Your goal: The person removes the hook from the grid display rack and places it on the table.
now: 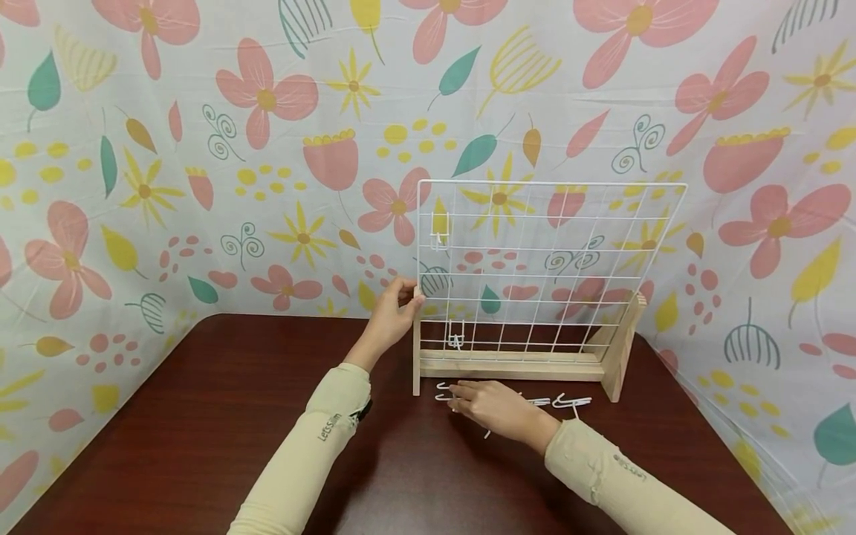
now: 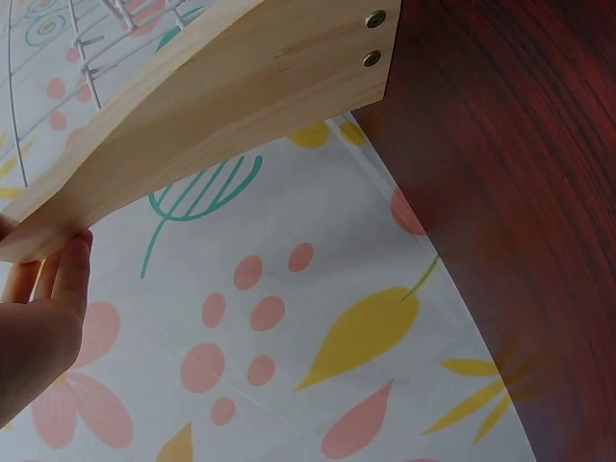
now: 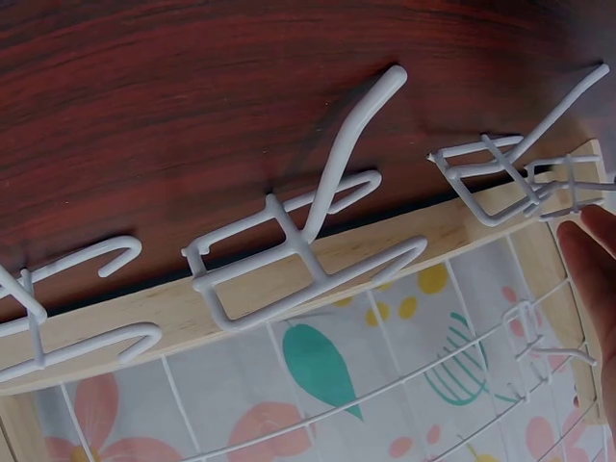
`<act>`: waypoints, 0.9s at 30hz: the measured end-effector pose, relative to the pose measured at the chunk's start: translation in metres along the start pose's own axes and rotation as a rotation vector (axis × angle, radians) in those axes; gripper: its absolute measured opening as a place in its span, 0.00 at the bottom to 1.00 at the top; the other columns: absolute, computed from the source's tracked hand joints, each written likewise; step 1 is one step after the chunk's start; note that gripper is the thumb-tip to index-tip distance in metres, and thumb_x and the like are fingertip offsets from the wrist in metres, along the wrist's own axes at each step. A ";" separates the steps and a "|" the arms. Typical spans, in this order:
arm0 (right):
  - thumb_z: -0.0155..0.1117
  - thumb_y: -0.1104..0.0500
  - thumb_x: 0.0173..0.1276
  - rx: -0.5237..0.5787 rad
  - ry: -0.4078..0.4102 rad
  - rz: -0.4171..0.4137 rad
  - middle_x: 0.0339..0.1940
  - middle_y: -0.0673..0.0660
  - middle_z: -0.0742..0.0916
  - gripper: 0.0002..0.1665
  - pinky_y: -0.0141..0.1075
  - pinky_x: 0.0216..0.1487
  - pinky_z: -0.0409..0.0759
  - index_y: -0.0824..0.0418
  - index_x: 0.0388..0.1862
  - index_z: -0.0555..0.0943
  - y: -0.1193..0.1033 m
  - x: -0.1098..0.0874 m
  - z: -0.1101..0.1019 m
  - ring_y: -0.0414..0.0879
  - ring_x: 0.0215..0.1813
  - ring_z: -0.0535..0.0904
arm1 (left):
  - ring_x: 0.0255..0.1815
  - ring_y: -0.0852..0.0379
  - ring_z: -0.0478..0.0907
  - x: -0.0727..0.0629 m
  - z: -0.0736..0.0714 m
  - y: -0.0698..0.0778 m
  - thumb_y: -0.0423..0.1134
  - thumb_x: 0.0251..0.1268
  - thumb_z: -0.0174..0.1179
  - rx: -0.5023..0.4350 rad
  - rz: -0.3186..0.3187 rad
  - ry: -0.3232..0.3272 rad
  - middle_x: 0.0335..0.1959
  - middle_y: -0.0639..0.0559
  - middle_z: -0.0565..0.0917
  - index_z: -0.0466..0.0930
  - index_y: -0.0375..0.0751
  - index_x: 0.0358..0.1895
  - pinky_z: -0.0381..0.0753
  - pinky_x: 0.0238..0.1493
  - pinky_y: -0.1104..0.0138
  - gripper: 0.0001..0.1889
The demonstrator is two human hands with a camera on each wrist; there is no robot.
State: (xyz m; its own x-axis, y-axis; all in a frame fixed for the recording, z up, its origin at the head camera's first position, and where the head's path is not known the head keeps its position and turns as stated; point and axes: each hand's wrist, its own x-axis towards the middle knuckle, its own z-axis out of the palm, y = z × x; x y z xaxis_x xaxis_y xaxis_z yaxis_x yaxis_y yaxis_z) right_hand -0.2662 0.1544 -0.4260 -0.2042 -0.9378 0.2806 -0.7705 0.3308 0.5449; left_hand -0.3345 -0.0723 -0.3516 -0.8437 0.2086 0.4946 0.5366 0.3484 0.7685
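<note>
White wire grid rack (image 1: 535, 276) on a wooden stand (image 1: 512, 369): we see it upright on the dark red-brown table (image 1: 221, 423), close to the far edge and toward the far right corner. Our left hand (image 1: 394, 318) pinches the front edge of the stand's left side panel (image 2: 221, 106) between thumb and fingers. Two white wire hooks hang on the grid's left part, an upper hook (image 1: 438, 238) and a lower hook (image 1: 455, 341). In front of the stand we count four loose hooks (image 3: 337, 159) in a row on the table. Our right hand (image 1: 498, 407) reaches over the leftmost ones, fingers fairly straight; we cannot tell whether it pinches one. A floral cloth (image 1: 287, 178) hangs behind.
</note>
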 end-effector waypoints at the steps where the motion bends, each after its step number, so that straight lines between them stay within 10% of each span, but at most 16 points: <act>1: 0.67 0.58 0.59 -0.002 -0.005 -0.001 0.47 0.56 0.86 0.12 0.34 0.49 0.83 0.56 0.43 0.87 0.000 0.000 0.000 0.46 0.50 0.83 | 0.53 0.45 0.77 0.000 0.000 0.000 0.33 0.70 0.56 0.001 -0.002 0.000 0.48 0.39 0.78 0.71 0.32 0.52 0.76 0.60 0.58 0.12; 27: 0.68 0.55 0.60 0.077 0.013 0.027 0.50 0.58 0.86 0.13 0.39 0.49 0.84 0.56 0.43 0.88 -0.008 -0.002 0.007 0.51 0.51 0.83 | 0.54 0.46 0.76 -0.001 -0.002 0.004 0.33 0.71 0.55 -0.005 -0.025 -0.013 0.50 0.37 0.78 0.71 0.32 0.53 0.75 0.61 0.60 0.12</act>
State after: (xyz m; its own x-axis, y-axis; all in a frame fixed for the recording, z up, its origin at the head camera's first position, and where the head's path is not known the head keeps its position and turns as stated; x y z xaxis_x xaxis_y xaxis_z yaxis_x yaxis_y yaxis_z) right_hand -0.2636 0.1534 -0.4361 -0.2182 -0.9269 0.3054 -0.8090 0.3469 0.4745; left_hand -0.3319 -0.0725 -0.3483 -0.8570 0.2113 0.4699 0.5153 0.3489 0.7828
